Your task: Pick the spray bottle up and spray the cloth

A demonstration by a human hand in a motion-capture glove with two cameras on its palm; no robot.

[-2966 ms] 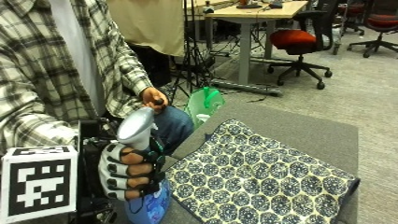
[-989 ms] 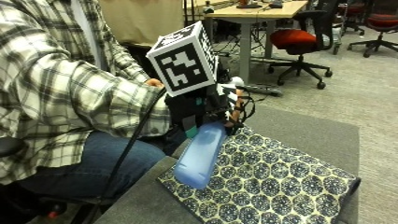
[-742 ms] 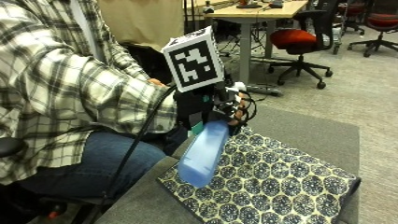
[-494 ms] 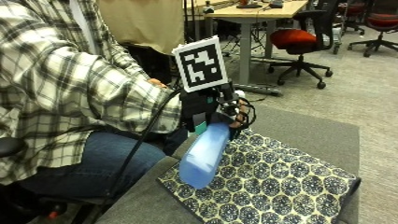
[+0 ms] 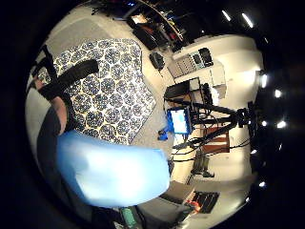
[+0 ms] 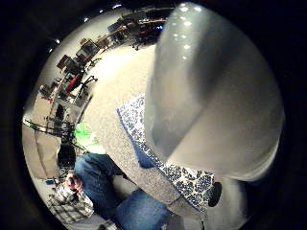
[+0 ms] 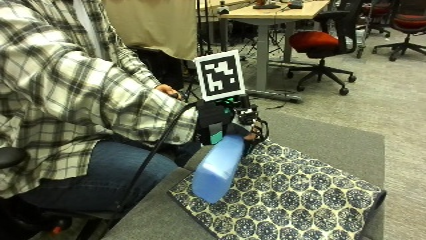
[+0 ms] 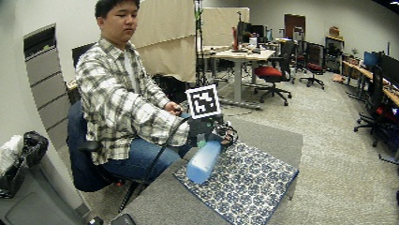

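The grey table (image 7: 333, 145) carried the patterned cloth (image 7: 299, 200), spread flat. Above its near edge the gloved right hand (image 7: 233, 127) had its fingers curled round the neck of the blue spray bottle (image 7: 216, 167), held tilted, base down. Only the thumb-side palm view showed the bottle's grey head (image 6: 211, 91); the little-finger view showed its blue body (image 5: 114, 174).
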